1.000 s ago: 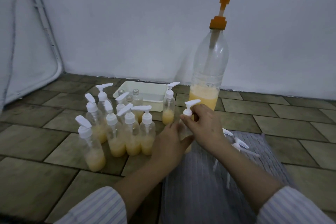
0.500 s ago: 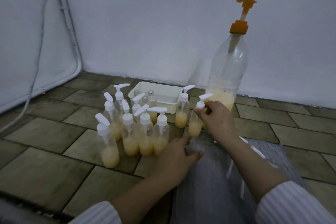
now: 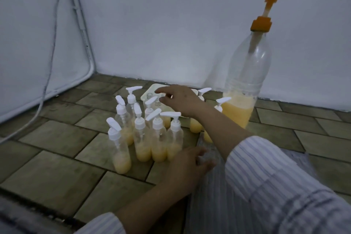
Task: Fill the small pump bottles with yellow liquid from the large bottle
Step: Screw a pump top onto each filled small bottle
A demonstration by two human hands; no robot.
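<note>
The large clear bottle [image 3: 245, 85] with an orange pump stands at the right by the wall, yellow liquid in its lower part. Several small pump bottles [image 3: 152, 138] with white heads and yellow liquid cluster on the tiled floor. Two more small filled bottles [image 3: 218, 108] stand beside the large bottle, partly hidden by my forearm. My right hand [image 3: 180, 100] hovers over the white tray [image 3: 150, 91], fingers apart, holding nothing. Uncapped small bottles [image 3: 150, 95] stand in the tray. My left hand [image 3: 188, 163] rests on a plastic sheet, fingers spread.
A ribbed plastic sheet [image 3: 210, 192] lies on the floor under my arms. White walls close the corner behind, with a pipe and a cable [image 3: 51, 59] running down the left wall. Bare brown tiles [image 3: 49, 173] lie to the left.
My right hand let go of the capped small bottle next to the large bottle and reached left over the tray. The view swung left. My left hand stayed on the sheet.
</note>
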